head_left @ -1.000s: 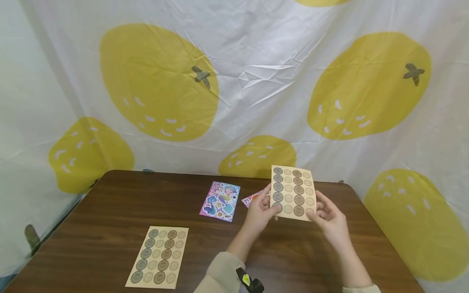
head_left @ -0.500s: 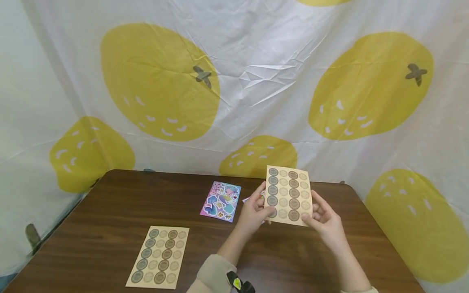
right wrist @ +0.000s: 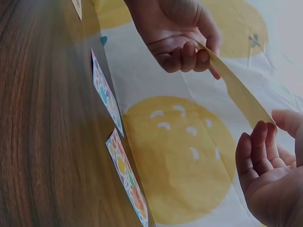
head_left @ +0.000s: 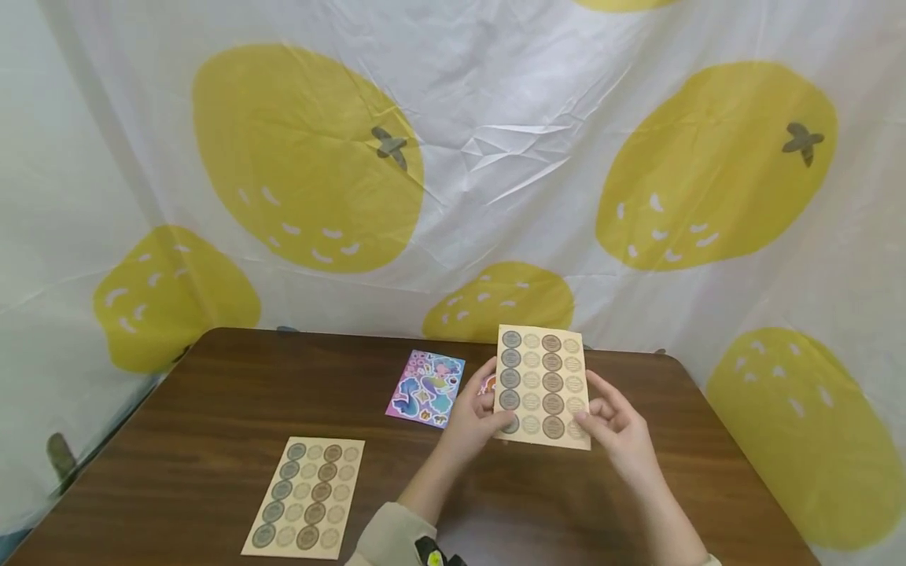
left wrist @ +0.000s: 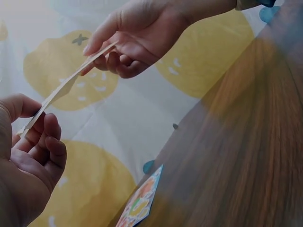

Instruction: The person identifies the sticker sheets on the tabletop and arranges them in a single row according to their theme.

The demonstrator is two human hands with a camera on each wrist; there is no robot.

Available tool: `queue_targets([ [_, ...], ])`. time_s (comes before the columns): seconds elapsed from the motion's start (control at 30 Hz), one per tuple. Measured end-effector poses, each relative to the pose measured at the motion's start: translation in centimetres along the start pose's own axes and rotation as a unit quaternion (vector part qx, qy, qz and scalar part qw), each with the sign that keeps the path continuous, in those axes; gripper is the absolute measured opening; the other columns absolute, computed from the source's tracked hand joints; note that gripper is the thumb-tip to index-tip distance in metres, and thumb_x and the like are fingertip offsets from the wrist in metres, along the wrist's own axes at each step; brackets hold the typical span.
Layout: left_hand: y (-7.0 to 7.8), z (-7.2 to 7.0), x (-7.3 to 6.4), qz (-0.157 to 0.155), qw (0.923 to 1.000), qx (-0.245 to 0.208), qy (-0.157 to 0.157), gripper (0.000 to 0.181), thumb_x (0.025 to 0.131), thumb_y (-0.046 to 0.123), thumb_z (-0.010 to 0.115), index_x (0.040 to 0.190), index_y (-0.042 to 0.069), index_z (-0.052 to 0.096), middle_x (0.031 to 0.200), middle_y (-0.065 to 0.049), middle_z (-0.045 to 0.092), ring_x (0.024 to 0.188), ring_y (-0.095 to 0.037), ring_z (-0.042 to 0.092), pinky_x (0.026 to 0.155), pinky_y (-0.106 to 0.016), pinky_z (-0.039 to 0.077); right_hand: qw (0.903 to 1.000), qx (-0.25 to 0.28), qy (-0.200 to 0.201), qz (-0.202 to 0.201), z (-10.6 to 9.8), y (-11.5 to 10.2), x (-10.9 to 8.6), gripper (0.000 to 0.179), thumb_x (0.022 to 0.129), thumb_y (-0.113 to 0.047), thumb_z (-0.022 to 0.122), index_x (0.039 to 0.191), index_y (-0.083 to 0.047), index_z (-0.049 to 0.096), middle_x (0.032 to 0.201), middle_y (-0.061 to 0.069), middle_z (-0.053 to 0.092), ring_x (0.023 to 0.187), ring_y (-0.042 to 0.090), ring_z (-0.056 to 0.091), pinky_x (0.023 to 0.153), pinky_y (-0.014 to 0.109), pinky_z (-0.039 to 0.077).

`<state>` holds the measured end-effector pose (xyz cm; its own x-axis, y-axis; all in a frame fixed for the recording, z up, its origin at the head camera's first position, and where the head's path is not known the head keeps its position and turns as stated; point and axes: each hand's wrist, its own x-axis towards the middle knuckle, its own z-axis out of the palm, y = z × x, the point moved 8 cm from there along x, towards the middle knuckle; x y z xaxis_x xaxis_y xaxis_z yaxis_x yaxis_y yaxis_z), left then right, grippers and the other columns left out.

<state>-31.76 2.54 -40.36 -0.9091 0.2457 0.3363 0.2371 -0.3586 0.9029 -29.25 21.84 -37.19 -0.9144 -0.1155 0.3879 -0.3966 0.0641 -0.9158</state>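
Observation:
Both hands hold up a cream sticker sheet (head_left: 541, 385) printed with columns of round grey, brown and pale stickers. My left hand (head_left: 470, 417) pinches its lower left edge, thumb on the front and fingers behind. At the lower right edge, my right hand (head_left: 623, 432) pinches it the same way. Seen edge-on in the left wrist view, the sheet (left wrist: 66, 85) bows slightly between the hands, above the tabletop. A matching sticker sheet (head_left: 304, 499) lies flat on the table at the front left.
A purple and blue mermaid sticker sheet (head_left: 427, 387) lies toward the back of the brown wooden table (head_left: 212, 409). Next to it, a colourful sticker sheet (right wrist: 127, 177) is mostly hidden behind the hands in the head view. A lemon-print curtain (head_left: 495, 181) hangs behind the table.
Both hands have carried the held sticker sheet to the left and slightly nearer, keeping their pinch on it. The sheets on the table have stayed put.

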Motion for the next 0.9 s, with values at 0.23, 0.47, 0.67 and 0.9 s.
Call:
queue_targets([
  [0.23,0.2,-0.8,-1.1,-0.012,0.9998,-0.003,-0.017,0.087,0.077,-0.014,0.057,0.152,0.008,0.020,0.103,-0.033,0.062,0.081,-0.024,0.069,0.070,-0.037,0.057,0.9995,0.012,-0.021,0.017,1.1,0.4,-0.2,0.063,0.089,0.006,0.061,0.144,0.006,0.031,0.076,0.000,0.061,0.072,0.012,0.064,0.072,0.025,0.055],
  [0.47,0.6,-1.6,-2.0,-0.028,0.9990,0.000,-0.036,0.092,0.076,-0.014,0.059,0.154,0.011,0.017,0.100,-0.032,0.063,0.078,-0.022,0.069,0.067,-0.036,0.057,0.9952,0.060,-0.077,0.010,2.6,0.7,-0.4,0.075,0.084,0.014,0.060,0.147,0.007,0.019,0.076,0.002,0.060,0.070,0.016,0.067,0.066,0.028,0.057],
  [0.67,0.6,-2.6,-2.8,-0.044,0.9980,0.013,-0.043,0.091,0.078,-0.013,0.060,0.154,0.011,0.015,0.101,-0.032,0.064,0.078,-0.022,0.069,0.066,-0.036,0.057,0.9931,0.065,-0.092,0.031,3.6,1.3,-0.6,0.080,0.083,0.012,0.062,0.149,0.002,0.018,0.076,0.003,0.060,0.069,0.017,0.067,0.062,0.028,0.056],
  [0.9,0.6,-3.7,-3.5,-0.057,0.9973,0.024,-0.041,0.087,0.081,-0.013,0.061,0.153,0.010,0.017,0.103,-0.033,0.063,0.079,-0.022,0.069,0.067,-0.036,0.057,0.9931,0.071,-0.089,0.029,4.6,1.5,-1.0,0.082,0.081,0.013,0.064,0.149,0.001,0.021,0.078,0.005,0.060,0.069,0.018,0.068,0.059,0.029,0.056],
])
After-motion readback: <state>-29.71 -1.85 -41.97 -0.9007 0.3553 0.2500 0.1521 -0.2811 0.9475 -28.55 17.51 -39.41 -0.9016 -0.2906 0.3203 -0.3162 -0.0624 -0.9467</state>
